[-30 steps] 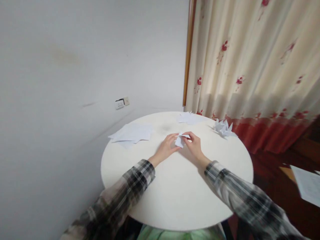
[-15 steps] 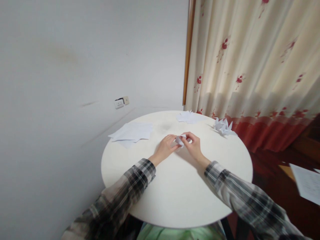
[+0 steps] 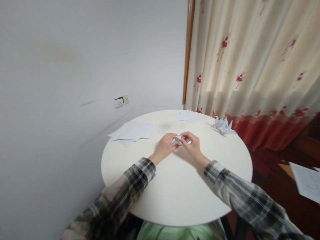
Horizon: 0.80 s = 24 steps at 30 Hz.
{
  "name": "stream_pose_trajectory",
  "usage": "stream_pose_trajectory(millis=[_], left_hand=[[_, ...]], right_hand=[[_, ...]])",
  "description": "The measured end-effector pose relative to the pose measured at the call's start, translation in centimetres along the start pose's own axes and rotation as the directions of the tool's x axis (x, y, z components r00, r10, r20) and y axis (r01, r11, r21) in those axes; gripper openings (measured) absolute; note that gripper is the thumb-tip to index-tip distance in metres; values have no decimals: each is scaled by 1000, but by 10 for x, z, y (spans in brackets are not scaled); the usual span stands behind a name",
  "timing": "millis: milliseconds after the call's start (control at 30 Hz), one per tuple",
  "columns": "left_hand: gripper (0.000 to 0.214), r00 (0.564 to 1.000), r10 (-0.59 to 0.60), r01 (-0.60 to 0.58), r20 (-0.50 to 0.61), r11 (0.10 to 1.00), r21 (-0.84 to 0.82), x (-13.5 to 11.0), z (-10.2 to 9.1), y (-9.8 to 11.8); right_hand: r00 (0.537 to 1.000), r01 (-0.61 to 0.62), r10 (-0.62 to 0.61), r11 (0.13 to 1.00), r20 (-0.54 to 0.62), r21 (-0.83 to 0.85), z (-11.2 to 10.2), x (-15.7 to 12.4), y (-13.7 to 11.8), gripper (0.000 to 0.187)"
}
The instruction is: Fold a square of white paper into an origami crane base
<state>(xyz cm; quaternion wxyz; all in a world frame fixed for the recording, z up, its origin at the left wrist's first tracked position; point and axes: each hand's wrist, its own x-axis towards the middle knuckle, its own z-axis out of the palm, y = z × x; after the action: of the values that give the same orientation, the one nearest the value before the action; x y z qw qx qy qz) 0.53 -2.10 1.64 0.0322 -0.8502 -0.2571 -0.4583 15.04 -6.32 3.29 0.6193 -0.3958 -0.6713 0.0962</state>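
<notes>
Between my two hands is a small folded piece of white paper (image 3: 178,139), held just above the round white table (image 3: 172,186). My left hand (image 3: 166,145) pinches its left side between thumb and fingers. On the other side, my right hand (image 3: 192,144) grips the paper with thumb and forefinger. The fingers cover much of it, so its full folded shape cannot be made out.
Flat white sheets (image 3: 135,130) lie at the table's left. More white paper (image 3: 188,116) rests at the far edge. Several folded paper shapes with pointed tips (image 3: 222,126) are clustered at the back right. A wall (image 3: 75,66) borders the left, a curtain (image 3: 250,60) the back right.
Both hands stay in nearly the same place. The part of the folded paper that stuck up between the fingers now sits lower and flatter, and the right fingers have shifted slightly.
</notes>
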Motion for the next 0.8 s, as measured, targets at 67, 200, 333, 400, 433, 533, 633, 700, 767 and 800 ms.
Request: stream_pose_trajectory(millis=[67,200,333,400,433,533,633,700,767,800], left_hand=[[28,1000,4,-4,-1,1000,-3,0,0,0],[27,1000,-10,10,-12,1000,-23,-1,1,0],[27,998,-47,44,-36,996,-78,-2,2,-3],[28,997,-62,56,-52,993,-104,-2,2,-4],[27,996,-66,59,-57,992,-115,-2,2,-4],[22,996,-73,64,-58,988,-142,-1,3,-4],[15,992,-110,101,-59,985,-141,-1,4,-5],[14,985,-158,148,-69,980,-134,-1,4,-5],[18,971,-219,206,-95,970,-128,-2,4,-7],[20,963,-247,234,-107,964,-125,-2,5,-7]], right_hand=[[1000,9,-9,1000,7,-8,0,0,-1,8],[1000,21,-21,1000,12,-15,-1,-1,-1,9],[999,28,-28,1000,38,4,-1,-1,-1,13],[999,13,-14,1000,51,21,0,-2,-2,15],[998,5,-7,1000,55,27,0,-2,-2,15],[998,8,-10,1000,59,30,1,-3,-3,15],[998,44,-45,999,34,28,1,-4,-4,13],[999,54,-54,998,4,43,1,-3,-5,11],[999,48,-47,996,-21,70,1,-2,-4,10],[999,40,-38,996,-32,84,1,-2,-4,9]])
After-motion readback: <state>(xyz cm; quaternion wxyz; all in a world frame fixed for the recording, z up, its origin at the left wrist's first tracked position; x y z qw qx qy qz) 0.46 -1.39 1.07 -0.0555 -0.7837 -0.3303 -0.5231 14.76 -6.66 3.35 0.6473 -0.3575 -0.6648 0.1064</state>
